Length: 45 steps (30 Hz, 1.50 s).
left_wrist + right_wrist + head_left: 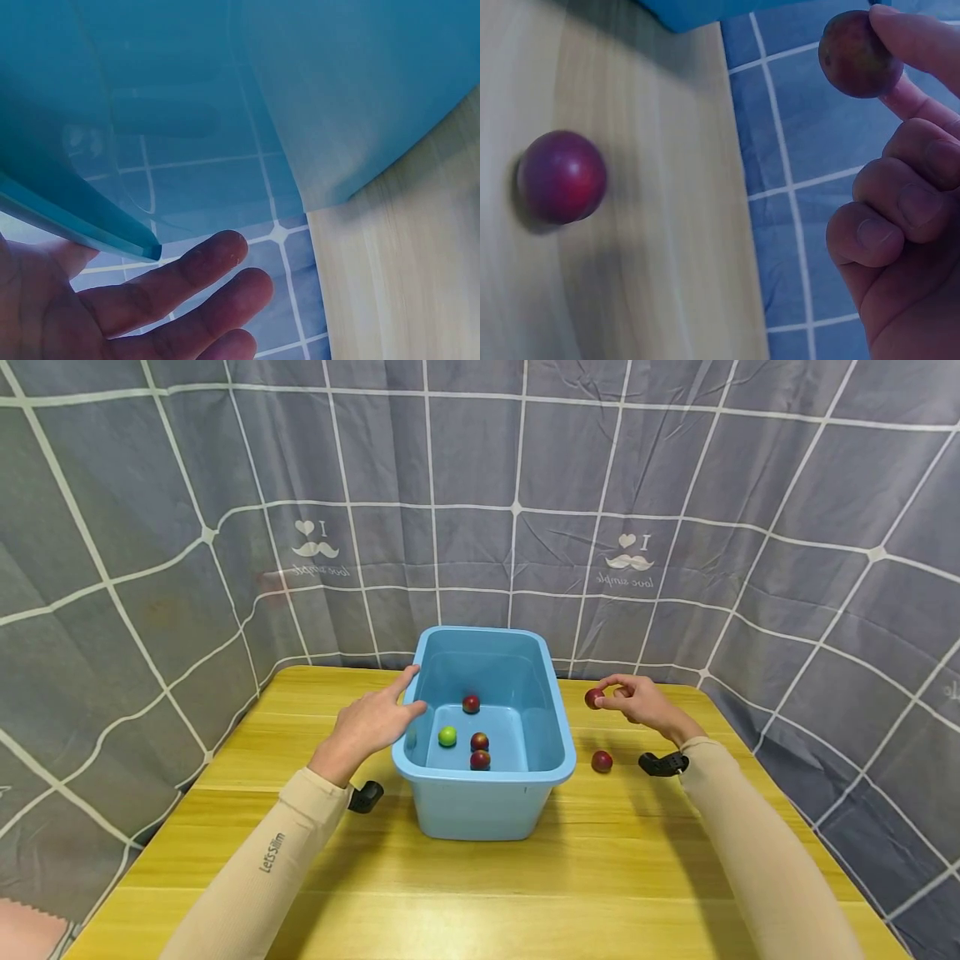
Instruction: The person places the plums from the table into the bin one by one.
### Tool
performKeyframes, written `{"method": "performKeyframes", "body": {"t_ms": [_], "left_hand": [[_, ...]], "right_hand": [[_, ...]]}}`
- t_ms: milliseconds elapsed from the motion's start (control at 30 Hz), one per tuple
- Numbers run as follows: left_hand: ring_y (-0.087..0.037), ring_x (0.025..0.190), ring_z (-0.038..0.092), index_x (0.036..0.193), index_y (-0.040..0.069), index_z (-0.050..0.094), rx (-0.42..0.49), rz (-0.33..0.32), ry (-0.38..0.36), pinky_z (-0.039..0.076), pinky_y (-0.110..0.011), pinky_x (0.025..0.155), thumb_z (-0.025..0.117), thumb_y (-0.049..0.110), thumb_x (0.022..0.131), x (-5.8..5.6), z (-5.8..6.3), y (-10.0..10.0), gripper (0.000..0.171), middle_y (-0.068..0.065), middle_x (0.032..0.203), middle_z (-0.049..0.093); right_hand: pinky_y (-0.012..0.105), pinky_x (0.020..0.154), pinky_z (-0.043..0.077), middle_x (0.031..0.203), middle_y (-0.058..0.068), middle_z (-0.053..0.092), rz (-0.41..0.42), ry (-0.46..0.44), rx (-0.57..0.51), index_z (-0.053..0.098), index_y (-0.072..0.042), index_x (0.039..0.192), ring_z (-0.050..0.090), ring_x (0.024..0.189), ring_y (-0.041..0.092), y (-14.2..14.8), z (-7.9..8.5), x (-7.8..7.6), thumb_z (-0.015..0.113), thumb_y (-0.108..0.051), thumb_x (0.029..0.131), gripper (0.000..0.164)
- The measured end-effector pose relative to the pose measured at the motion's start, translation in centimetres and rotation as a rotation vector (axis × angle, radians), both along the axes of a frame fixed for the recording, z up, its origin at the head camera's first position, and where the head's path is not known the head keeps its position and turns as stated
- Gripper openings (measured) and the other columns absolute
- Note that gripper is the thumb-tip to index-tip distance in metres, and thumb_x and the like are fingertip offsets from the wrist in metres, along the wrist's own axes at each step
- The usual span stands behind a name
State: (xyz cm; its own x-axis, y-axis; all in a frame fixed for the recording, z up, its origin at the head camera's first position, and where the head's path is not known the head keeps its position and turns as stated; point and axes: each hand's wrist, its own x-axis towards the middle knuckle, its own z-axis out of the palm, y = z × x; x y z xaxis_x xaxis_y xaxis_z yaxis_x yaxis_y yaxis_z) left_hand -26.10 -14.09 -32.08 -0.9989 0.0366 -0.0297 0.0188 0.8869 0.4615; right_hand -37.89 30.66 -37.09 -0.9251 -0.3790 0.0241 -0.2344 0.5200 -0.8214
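Observation:
At the left rim of a light blue plastic tub point(480, 806), my left hand point(371, 722) rests with thumb and index finger spread over the edge. In the left wrist view, the other fingers point(217, 259) extend loosely outside the wall, and the rim partly hides the thumb. To the right of the tub, my right hand point(641, 700) pinches a dark red plum point(860, 54) between thumb and index finger, above the table. Its other fingers are curled in. A second red plum point(602, 762) lies on the wood nearer to me.
Inside the tub are a green round fruit point(447, 736) and three red plums, one of them point(471, 703) farther back. The wooden table point(480, 902) meets a grey checked curtain point(472, 552) at the back and sides. A black wrist device point(663, 765) hangs under the right sleeve.

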Motion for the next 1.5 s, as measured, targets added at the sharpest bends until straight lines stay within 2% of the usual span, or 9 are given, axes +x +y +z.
{"method": "performKeyframes", "body": {"t_ms": [267, 600, 1000, 1267, 1500], "left_hand": [[-0.043, 0.117, 0.060, 0.163, 0.034, 0.012, -0.002, -0.001, -0.003, 0.047, -0.043, 0.067, 0.041, 0.055, 0.098, -0.1, -0.1, 0.0, 0.074, -0.021, 0.155, 0.044], [-0.043, 0.116, 0.060, 0.163, 0.035, 0.012, 0.007, -0.002, -0.002, 0.047, -0.042, 0.067, 0.041, 0.055, 0.099, 0.0, -0.2, 0.0, 0.074, -0.021, 0.155, 0.044], [-0.044, 0.118, 0.059, 0.163, 0.035, 0.012, 0.006, -0.002, -0.009, 0.047, -0.043, 0.067, 0.041, 0.055, 0.099, 0.0, -0.1, 0.0, 0.074, -0.022, 0.155, 0.044], [-0.044, 0.119, 0.059, 0.163, 0.034, 0.012, 0.003, -0.006, -0.007, 0.048, -0.044, 0.068, 0.040, 0.055, 0.098, 0.0, -0.2, 0.0, 0.074, -0.022, 0.155, 0.043], [-0.044, 0.120, 0.059, 0.163, 0.035, 0.012, 0.002, -0.005, -0.003, 0.048, -0.045, 0.070, 0.040, 0.055, 0.098, 0.0, -0.1, -0.1, 0.074, -0.021, 0.155, 0.044]], "right_hand": [[0.028, 0.049, 0.032, 0.061, -0.002, 0.036, 0.051, 0.059, -0.002, 0.066, -0.009, 0.121, 0.031, 0.049, 0.012, -0.5, 2.1, 0.6, 0.071, -0.031, 0.095, 0.034], [0.027, 0.050, 0.031, 0.064, 0.002, 0.040, 0.069, 0.079, -0.043, 0.068, -0.010, 0.119, 0.032, 0.050, 0.014, -2.1, 4.8, 1.2, 0.074, -0.032, 0.093, 0.034], [0.028, 0.054, 0.033, 0.065, 0.003, 0.041, 0.152, 0.148, 0.049, 0.071, -0.015, 0.112, 0.035, 0.054, 0.015, -5.0, 8.3, 1.8, 0.074, -0.035, 0.092, 0.029], [0.035, 0.072, 0.043, 0.066, 0.005, 0.046, 0.197, 0.176, 0.109, 0.073, -0.022, 0.108, 0.046, 0.066, 0.023, -7.5, 10.1, 2.0, 0.076, -0.041, 0.089, 0.027], [0.032, 0.062, 0.038, 0.062, 0.004, 0.043, 0.266, 0.215, 0.145, 0.073, -0.018, 0.110, 0.041, 0.057, 0.021, -10.0, 11.2, 2.0, 0.075, -0.037, 0.091, 0.027]]}}
